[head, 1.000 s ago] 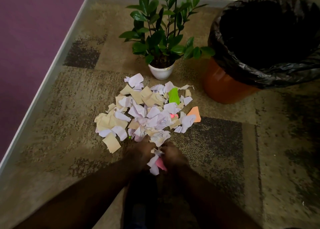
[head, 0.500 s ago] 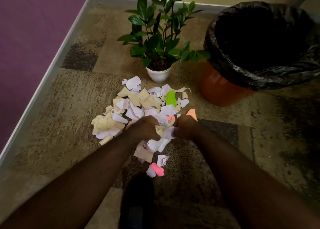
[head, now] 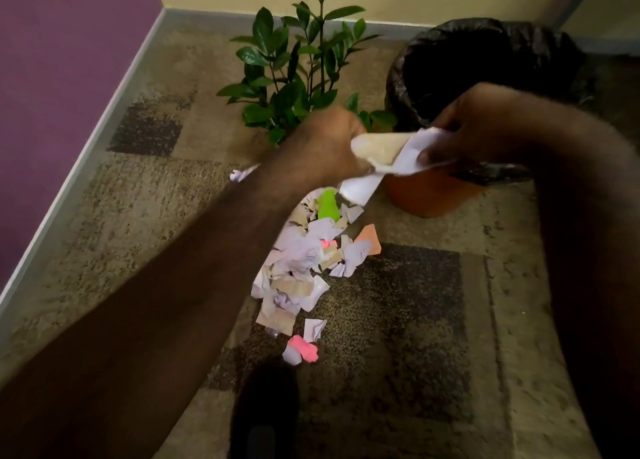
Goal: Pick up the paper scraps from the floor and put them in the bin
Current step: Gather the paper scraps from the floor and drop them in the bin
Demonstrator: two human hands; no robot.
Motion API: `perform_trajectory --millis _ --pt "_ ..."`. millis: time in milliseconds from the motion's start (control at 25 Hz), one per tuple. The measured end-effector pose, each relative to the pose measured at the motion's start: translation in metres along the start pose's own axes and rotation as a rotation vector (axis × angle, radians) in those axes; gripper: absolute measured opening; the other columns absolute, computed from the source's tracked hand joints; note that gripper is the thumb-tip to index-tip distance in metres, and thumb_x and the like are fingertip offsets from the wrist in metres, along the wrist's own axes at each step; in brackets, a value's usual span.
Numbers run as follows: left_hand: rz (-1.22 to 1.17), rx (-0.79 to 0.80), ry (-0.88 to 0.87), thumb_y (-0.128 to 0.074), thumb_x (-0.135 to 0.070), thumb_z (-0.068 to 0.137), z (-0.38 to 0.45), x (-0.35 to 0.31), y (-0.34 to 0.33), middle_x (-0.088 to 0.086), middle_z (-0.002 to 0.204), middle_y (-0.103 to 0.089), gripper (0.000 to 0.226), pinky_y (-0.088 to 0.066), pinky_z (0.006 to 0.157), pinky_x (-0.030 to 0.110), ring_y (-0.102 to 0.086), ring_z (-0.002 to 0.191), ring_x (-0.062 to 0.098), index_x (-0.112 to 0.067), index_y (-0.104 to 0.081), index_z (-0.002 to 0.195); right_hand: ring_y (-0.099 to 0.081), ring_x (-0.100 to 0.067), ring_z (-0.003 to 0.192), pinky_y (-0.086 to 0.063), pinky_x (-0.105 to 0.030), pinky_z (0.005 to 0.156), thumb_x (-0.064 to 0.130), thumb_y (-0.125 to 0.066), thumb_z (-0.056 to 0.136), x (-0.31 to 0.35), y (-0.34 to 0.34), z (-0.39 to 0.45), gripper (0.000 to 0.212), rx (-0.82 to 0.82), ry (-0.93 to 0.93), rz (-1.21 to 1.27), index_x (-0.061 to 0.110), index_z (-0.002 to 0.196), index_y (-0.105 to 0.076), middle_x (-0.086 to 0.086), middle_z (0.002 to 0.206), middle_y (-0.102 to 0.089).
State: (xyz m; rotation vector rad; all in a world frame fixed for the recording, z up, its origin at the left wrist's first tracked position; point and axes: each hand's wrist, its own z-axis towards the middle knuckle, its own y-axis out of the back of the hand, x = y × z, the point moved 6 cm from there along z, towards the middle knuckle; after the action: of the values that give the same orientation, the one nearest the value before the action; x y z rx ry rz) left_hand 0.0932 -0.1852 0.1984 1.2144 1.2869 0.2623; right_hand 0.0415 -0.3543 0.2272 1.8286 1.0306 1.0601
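Observation:
Both hands are raised above the floor, holding a bundle of paper scraps (head: 388,153) between them, white and tan pieces. My left hand (head: 329,143) grips the bundle's left side and my right hand (head: 467,129) pinches its right side. The bundle hangs just in front of the orange bin (head: 429,195), whose black liner (head: 485,63) shows an open dark mouth behind my right hand. A pile of paper scraps (head: 304,268) in white, tan, green, orange and pink lies on the carpet below; my left forearm hides its left part.
A potted plant (head: 294,77) with dark green leaves stands left of the bin, behind my left hand. A pink scrap (head: 304,349) lies nearest me. A dark shoe (head: 265,413) is at the bottom. A purple wall (head: 52,77) runs along the left.
Both hands have lifted from the pile with a bundle of scraps and swung up and right toward the bin. A few scraps stayed lying nearer me.

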Motion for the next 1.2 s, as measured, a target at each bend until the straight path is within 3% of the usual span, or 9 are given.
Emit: perform_trajectory --millis 200,400,600,840,1000,1120,1200 --pt "0.047 -0.189 -0.140 -0.080 -0.029 0.073 0.053 -0.067 0.024 -0.004 0.092 -0.064 0.037 -0.037 0.053 0.018 -0.055 0.074 0.009 -0.019 -0.068 0.106 -0.061 -0.017 0.084 -0.042 -0.023 0.075 0.027 -0.071 0.085 -0.036 0.045 -0.010 0.027 -0.398 -0.085 0.196 0.017 0.110 -0.072 -0.007 0.094 -0.070" --pt "0.209 -0.302 -0.292 -0.069 -0.020 0.079 0.097 -0.105 0.008 0.003 0.101 -0.068 0.019 -0.038 0.062 0.020 -0.062 0.086 0.017 -0.020 -0.071 0.098 -0.066 -0.023 0.099 -0.046 -0.023 0.080 0.022 -0.058 0.094 -0.073 0.038 -0.004 0.025 -0.664 -0.231 0.384 0.013 0.113 -0.071 -0.013 0.107 -0.071" --pt "0.326 -0.270 -0.436 -0.060 -0.012 0.083 0.117 -0.119 -0.030 0.006 0.118 -0.056 0.025 -0.045 0.084 0.031 -0.057 0.107 0.025 -0.020 -0.066 0.106 -0.064 -0.022 0.098 -0.041 -0.021 0.077 0.017 -0.057 0.093 -0.099 0.009 0.007 0.025 -0.666 -0.328 0.406 0.014 0.114 -0.070 -0.012 0.108 -0.070" --pt "0.420 -0.184 -0.490 -0.055 -0.004 0.084 0.124 -0.117 -0.054 0.009 0.122 -0.052 0.034 -0.042 0.085 0.030 -0.056 0.110 0.026 -0.015 -0.062 0.115 -0.064 -0.015 0.099 -0.045 -0.020 0.083 0.013 -0.057 0.091 -0.103 -0.010 0.018 0.024 -0.600 -0.335 0.409 0.014 0.108 -0.073 -0.006 0.106 -0.072" --pt "0.367 -0.118 -0.452 -0.052 -0.006 0.088 0.123 -0.102 -0.055 0.010 0.129 -0.050 0.044 -0.040 0.101 0.036 -0.051 0.119 0.028 -0.020 -0.054 0.129 -0.064 -0.014 0.095 -0.049 -0.022 0.084 0.021 -0.065 0.087 -0.093 -0.014 0.018 0.023 -0.594 -0.302 0.487 0.016 0.108 -0.073 -0.006 0.106 -0.072" --pt "0.338 -0.091 -0.406 -0.057 -0.014 0.089 0.121 -0.088 -0.053 0.005 0.136 -0.047 0.051 -0.034 0.110 0.047 -0.047 0.127 0.026 -0.025 -0.046 0.137 -0.063 -0.021 0.110 -0.043 -0.020 0.093 0.014 -0.062 0.087 -0.089 -0.013 0.017 0.034 -0.577 -0.291 0.423 0.014 0.121 -0.068 -0.009 0.120 -0.068" --pt "0.291 -0.098 -0.398 -0.056 -0.014 0.091 0.120 -0.083 -0.049 0.004 0.138 -0.046 0.050 -0.034 0.112 0.043 -0.045 0.129 0.025 -0.024 -0.045 0.139 -0.060 -0.023 0.117 -0.041 -0.022 0.102 0.015 -0.060 0.089 -0.090 -0.013 0.018 0.035 -0.564 -0.293 0.389 0.015 0.124 -0.066 -0.009 0.125 -0.065"
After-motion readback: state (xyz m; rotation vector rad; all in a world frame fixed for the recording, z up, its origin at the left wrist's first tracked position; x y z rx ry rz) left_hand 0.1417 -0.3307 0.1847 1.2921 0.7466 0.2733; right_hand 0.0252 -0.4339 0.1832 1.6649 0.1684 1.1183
